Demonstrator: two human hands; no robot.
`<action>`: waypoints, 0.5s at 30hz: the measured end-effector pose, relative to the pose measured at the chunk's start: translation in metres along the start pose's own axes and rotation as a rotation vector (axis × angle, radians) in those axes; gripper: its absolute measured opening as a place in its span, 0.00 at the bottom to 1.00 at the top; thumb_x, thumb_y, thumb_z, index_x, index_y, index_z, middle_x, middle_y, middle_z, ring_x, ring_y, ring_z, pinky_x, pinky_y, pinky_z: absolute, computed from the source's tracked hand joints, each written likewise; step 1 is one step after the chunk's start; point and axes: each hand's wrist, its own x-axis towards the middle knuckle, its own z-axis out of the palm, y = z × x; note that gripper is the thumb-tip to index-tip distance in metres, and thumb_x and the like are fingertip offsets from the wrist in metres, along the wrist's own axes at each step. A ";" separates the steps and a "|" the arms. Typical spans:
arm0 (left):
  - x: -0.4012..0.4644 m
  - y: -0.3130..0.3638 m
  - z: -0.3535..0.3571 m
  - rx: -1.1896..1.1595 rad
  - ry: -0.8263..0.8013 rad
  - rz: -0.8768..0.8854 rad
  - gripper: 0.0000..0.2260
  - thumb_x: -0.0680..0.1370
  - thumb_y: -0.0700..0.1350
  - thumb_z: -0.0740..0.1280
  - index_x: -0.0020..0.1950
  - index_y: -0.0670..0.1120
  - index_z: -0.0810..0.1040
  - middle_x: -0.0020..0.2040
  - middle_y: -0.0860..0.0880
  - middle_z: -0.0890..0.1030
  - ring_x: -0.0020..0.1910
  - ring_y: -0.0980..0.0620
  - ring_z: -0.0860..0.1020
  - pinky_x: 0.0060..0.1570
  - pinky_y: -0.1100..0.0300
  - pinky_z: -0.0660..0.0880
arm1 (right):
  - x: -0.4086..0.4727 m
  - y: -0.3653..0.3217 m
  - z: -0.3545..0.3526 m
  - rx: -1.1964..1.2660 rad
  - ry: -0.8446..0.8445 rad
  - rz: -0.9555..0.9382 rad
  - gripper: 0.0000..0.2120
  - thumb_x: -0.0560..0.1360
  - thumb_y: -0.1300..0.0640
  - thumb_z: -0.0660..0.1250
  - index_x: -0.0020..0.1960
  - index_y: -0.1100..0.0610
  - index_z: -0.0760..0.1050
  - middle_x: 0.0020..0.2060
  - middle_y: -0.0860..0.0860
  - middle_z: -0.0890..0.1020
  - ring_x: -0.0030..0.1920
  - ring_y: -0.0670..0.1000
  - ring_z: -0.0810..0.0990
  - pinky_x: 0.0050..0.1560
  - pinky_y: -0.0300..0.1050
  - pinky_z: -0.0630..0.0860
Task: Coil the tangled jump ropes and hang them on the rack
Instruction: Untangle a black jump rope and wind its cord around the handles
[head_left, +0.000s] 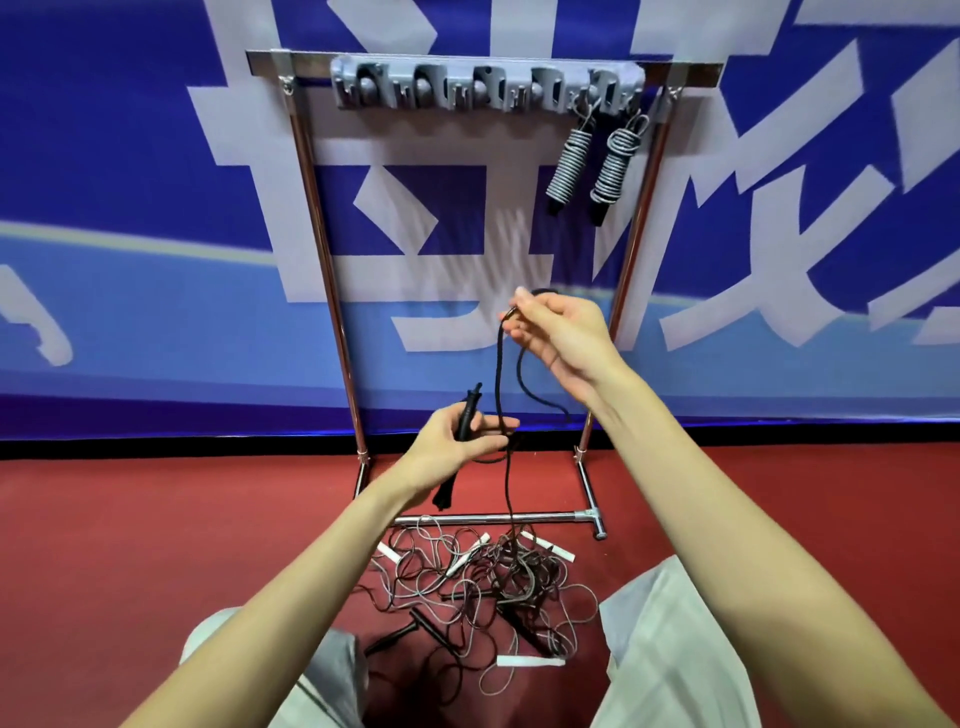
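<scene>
At the centre of the frame the left hand grips a slim black plastic jump-rope handle, fingers curled round its middle so that the tip pokes up above the knuckles and the lower end hangs out below the wrist. Up and to the right of it, the right hand pinches a thin black rope cord between thumb and fingertips, the other fingers loosely bent. From that pinch the cord drops in two strands — one runs down past the left hand's fingertips, the other loops out to the right under the right wrist. Below the left hand the cord falls straight into a tangled heap of jump ropes on the red sports floor, low in the frame between the person's knees in pale grey trousers. The heap mixes grey and black cords with white handles and black ones; how many ropes it holds cannot be told.

Behind the hands stands a chrome tube rack, its foot bar just beyond the heap. Across its top bar, in the upper middle of the frame, sits a grey plastic hook strip. Two coiled grey-and-white jump ropes hang from the strip's right end, side by side, black handle tips pointing down — well above the right hand. A blue banner with large white characters fills the background.
</scene>
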 end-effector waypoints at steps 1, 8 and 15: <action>0.000 0.001 0.001 -0.006 0.025 0.009 0.19 0.74 0.30 0.69 0.38 0.46 0.61 0.52 0.42 0.84 0.52 0.50 0.83 0.49 0.63 0.78 | 0.002 -0.004 -0.002 0.066 0.014 0.001 0.10 0.79 0.63 0.63 0.40 0.64 0.76 0.30 0.53 0.82 0.31 0.43 0.81 0.36 0.33 0.77; 0.006 0.025 -0.008 -0.273 0.323 0.049 0.22 0.73 0.26 0.68 0.35 0.46 0.60 0.35 0.38 0.83 0.35 0.44 0.84 0.37 0.57 0.82 | 0.008 0.023 -0.040 0.219 0.169 0.123 0.13 0.83 0.58 0.58 0.47 0.65 0.76 0.32 0.55 0.84 0.33 0.48 0.83 0.33 0.37 0.77; 0.021 0.068 -0.005 -0.315 0.385 0.159 0.24 0.71 0.27 0.70 0.35 0.47 0.59 0.36 0.37 0.82 0.36 0.42 0.84 0.39 0.53 0.82 | -0.018 0.087 -0.067 -0.675 -0.321 0.363 0.22 0.75 0.77 0.57 0.63 0.60 0.74 0.58 0.58 0.80 0.53 0.50 0.78 0.47 0.38 0.75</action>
